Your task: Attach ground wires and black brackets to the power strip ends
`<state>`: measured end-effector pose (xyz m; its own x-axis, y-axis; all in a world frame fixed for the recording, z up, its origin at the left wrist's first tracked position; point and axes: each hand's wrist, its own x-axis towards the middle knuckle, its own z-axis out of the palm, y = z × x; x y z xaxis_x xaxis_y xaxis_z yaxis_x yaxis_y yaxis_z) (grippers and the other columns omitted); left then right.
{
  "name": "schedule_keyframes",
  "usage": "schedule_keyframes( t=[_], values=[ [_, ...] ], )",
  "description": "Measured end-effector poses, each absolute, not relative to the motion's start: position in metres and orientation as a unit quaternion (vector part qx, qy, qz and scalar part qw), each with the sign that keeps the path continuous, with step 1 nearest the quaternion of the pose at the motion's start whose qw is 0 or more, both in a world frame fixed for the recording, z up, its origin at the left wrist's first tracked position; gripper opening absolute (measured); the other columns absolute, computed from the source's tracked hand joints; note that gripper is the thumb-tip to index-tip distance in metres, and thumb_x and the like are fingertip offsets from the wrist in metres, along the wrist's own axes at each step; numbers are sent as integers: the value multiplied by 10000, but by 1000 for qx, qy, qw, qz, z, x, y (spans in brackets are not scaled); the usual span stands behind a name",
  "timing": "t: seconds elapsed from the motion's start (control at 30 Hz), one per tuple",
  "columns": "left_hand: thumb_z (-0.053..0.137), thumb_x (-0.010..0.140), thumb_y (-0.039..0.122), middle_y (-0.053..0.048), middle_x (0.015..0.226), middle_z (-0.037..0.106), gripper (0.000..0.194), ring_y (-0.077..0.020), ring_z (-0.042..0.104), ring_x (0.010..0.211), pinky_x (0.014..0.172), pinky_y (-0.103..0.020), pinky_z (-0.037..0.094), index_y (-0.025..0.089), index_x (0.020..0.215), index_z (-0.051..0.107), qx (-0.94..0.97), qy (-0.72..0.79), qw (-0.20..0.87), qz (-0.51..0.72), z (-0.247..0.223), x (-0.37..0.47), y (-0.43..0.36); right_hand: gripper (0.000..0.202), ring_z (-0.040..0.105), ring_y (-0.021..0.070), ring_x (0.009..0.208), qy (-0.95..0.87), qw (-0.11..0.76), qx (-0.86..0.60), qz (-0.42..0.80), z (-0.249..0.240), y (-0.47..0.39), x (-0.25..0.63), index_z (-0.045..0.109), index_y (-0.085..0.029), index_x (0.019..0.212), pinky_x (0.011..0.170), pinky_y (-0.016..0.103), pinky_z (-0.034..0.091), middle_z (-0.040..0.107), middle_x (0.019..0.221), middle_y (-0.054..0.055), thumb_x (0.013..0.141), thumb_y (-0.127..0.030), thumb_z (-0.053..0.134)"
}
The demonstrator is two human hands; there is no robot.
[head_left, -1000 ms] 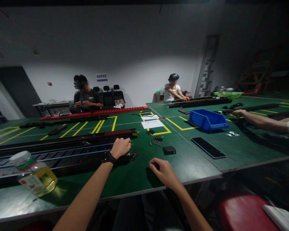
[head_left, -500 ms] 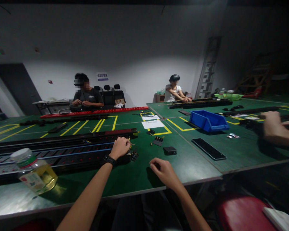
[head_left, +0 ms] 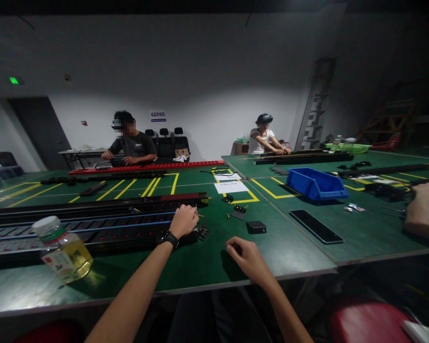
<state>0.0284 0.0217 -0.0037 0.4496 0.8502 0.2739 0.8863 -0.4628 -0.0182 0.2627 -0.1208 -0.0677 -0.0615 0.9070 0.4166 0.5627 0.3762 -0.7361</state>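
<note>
My left hand (head_left: 185, 220), with a dark watch on the wrist, lies over the right end of a long black rail (head_left: 136, 233) with blue strips and red dots. Its fingers are bent down there, beside thin yellow bits; what they grip is hidden. A small black clip-like part (head_left: 203, 232) lies just right of that end. Curled loosely on the green table near its front edge is my right hand (head_left: 248, 255), with nothing visible in it. Beyond it sit a small black box (head_left: 256, 227) and a black bracket with yellow bits (head_left: 239, 212).
At left a bottle of yellow liquid (head_left: 63, 250) stands before the rail. To the right are a dark phone (head_left: 315, 226), a blue bin (head_left: 316, 185) and another person's hand (head_left: 424, 212). A red rail (head_left: 146, 168) lies across the far side, where two people sit.
The view has shifted slightly left, so most things appear further right. My hands keep their places. The co-worker's hand at right has moved towards the frame's edge.
</note>
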Motion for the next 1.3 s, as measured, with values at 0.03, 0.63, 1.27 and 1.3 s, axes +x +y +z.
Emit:
schedule_keyframes(
  t=[0.03,0.63,1.27,1.3],
  values=[
    [663,1039,389,-99,1273,686,277,-255,668,1153,1016,-494,568,174,1211,690,-849,-511,79,-111,-4,28,22,276,655,199,673,-701,442,-524,196,-68,-121,263,733,-208,902,634,288,432,720,737,25,994,-381,539],
    [670,1036,389,-97,1254,689,292,-251,680,1121,979,-480,588,166,1224,683,-845,-517,101,-97,-4,32,22,250,671,203,716,-698,445,-523,203,-70,-120,263,728,-203,920,680,291,435,728,776,28,985,-354,539],
    [669,1038,385,-88,1206,702,271,-237,691,1078,954,-461,598,162,1190,690,-846,-513,100,-107,-5,31,22,251,684,205,738,-694,451,-525,196,-67,-121,262,744,-207,918,682,285,439,763,822,37,982,-347,546],
    [669,1038,384,-87,1204,703,268,-236,691,1077,953,-460,598,162,1186,691,-846,-513,100,-107,-5,31,22,252,684,205,739,-694,451,-526,197,-67,-121,262,745,-206,919,683,286,440,764,825,39,982,-349,547]
  ],
)
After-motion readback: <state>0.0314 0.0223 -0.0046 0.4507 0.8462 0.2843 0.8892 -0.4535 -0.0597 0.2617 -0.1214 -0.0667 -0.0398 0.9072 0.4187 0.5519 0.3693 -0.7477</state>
